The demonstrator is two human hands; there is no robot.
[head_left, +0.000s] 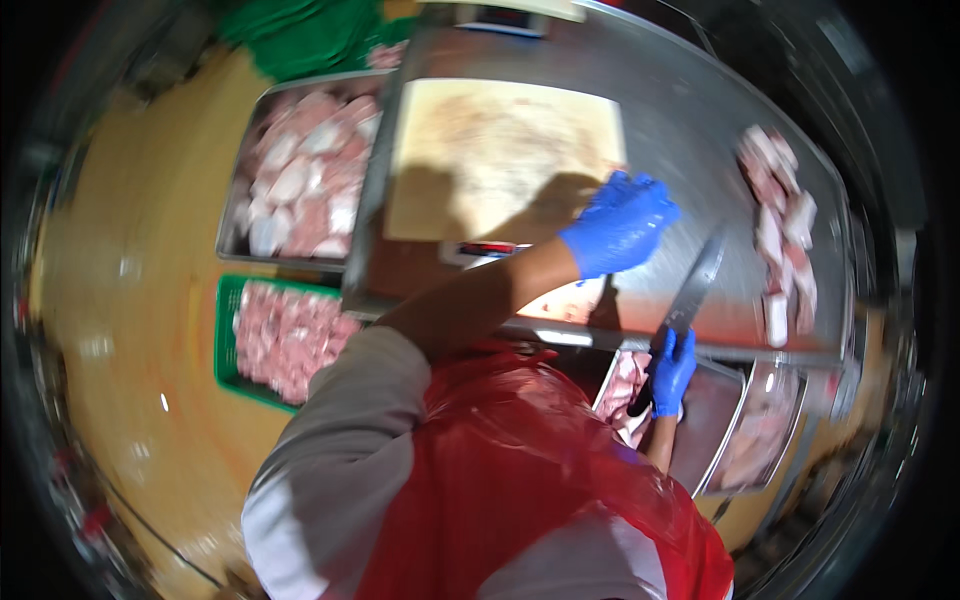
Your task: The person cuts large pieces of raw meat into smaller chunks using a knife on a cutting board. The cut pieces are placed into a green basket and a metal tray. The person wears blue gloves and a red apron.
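Observation:
My left hand, in a blue glove, reaches across to the right edge of a pale cutting board. Its fingers are curled closed; a trace of pink shows by them, but what they hold, if anything, I cannot make out. Low on the right, my right hand, gloved in blue too, grips a large knife. The blade points up and away over the metal table. Under that hand is a tray with cut meat. Strips of pale pink meat lie at the table's right side.
To the left stand a metal tray heaped with meat chunks and a green basket of smaller pieces. A green crate or sheet is behind them. A scale sits at the back. Another meat tray stands lower right.

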